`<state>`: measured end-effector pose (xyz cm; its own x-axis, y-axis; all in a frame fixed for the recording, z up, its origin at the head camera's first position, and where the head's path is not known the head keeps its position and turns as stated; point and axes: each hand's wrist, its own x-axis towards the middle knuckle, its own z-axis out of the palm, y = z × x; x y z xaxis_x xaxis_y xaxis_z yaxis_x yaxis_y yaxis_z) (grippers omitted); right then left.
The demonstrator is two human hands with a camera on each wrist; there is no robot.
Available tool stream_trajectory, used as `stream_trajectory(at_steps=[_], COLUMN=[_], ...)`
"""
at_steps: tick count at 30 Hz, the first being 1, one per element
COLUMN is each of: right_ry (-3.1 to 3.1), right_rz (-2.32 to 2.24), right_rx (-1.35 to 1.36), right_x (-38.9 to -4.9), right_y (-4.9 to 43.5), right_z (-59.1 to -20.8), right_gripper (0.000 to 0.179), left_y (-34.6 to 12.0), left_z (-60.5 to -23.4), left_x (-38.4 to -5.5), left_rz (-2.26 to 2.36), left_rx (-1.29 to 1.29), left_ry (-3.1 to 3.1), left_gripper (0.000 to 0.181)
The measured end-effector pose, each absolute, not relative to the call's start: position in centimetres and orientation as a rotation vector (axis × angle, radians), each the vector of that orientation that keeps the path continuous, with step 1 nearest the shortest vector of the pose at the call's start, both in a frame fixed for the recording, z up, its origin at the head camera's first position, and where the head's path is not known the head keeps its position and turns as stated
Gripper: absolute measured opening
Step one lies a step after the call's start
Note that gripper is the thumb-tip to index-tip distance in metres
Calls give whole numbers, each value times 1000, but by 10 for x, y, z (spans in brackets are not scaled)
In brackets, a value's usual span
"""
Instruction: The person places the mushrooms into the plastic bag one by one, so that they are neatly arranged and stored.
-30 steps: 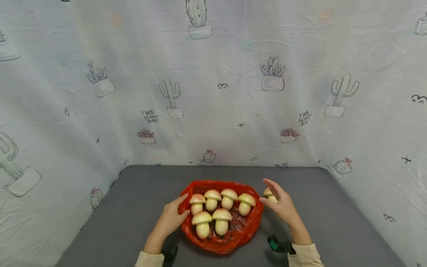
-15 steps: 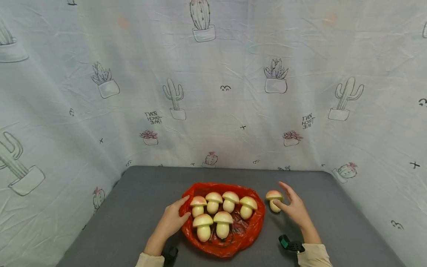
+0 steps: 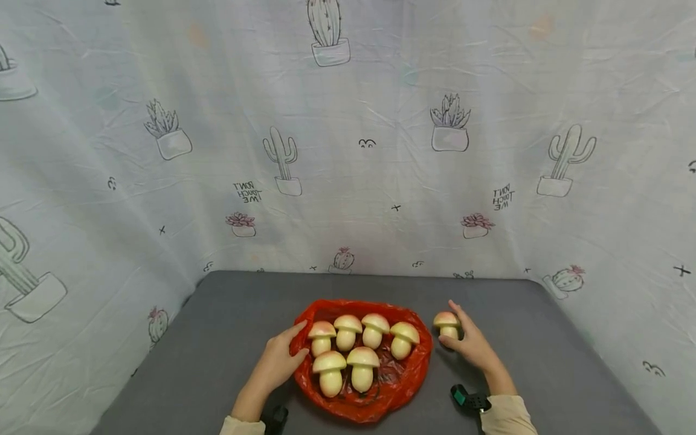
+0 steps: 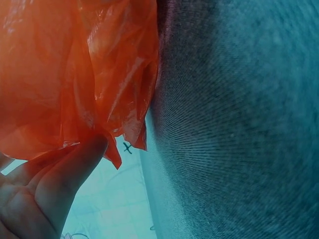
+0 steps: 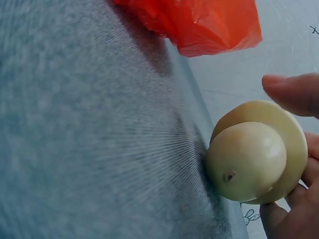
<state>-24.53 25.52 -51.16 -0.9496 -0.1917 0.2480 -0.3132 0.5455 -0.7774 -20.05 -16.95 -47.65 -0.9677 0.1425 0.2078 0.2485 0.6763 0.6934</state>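
Observation:
A red plastic bag (image 3: 399,393), its mouth spread wide, lies on the table in the head view with several toy mushrooms (image 3: 362,362) inside. My left hand (image 3: 276,361) holds the bag's left rim; in the left wrist view a finger (image 4: 82,164) lies against the thin plastic (image 4: 60,74). To the right of the bag, a single mushroom (image 3: 446,321) with a pinkish cap sits on the table. My right hand (image 3: 475,344) reaches around it, fingers spread. From the right wrist, the pale stem end (image 5: 249,159) faces the camera, with the thumb (image 5: 294,92) apart from the cap and fingers beside it.
The grey table (image 3: 234,314) extends around the bag on all sides. A pale curtain (image 3: 348,181) printed with cacti hangs behind it and along both sides. Black straps (image 3: 469,400) with devices sit at the wrists.
My right hand first moved right, away from the bag and past the lone mushroom, then came back left around it. My left hand stays at the bag's rim.

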Motion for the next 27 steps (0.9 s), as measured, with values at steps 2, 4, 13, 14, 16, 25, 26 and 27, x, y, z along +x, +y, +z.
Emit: stream_trajectory(at_steps=[2,4,13,14,16,25,26,27], right_ry=[-2650,-2646,-2620,-2620,-2621,-2654,-2657,-2656], right_rz=[1370,1360,1298,1300,1297,1289,1295,1301], right_rx=[428,429,430,429,418,300,288,280], right_x=[-245,-244,-244,-244,-243,-243,-242,-242], right_y=[256,256,255,255,255,256,256,256], right_z=[-514,-515,-517,-517,-517,-518,-517,-516], right_gripper=[84,82,79,78,78,79,79,79], left_y=[-169,-169,-170,-170,-170,-170,-170,-170], left_z=[-477,-477,-476,-476,-477,-477,-476,-476], left_x=[-200,-200,-201,-201,-201,-201,-201,-201], left_rz=[-1168,-1169,-1172,-1171,-1171,-1154,-1158,-1161], left_rx=[-322,-325,-331,-330,-327,-322,-323,-323], left_ry=[-2754,-2750,-2729,-2731,-2731,-2719,-2720,-2721], left_gripper=[55,55,55,55,55,55,54,55])
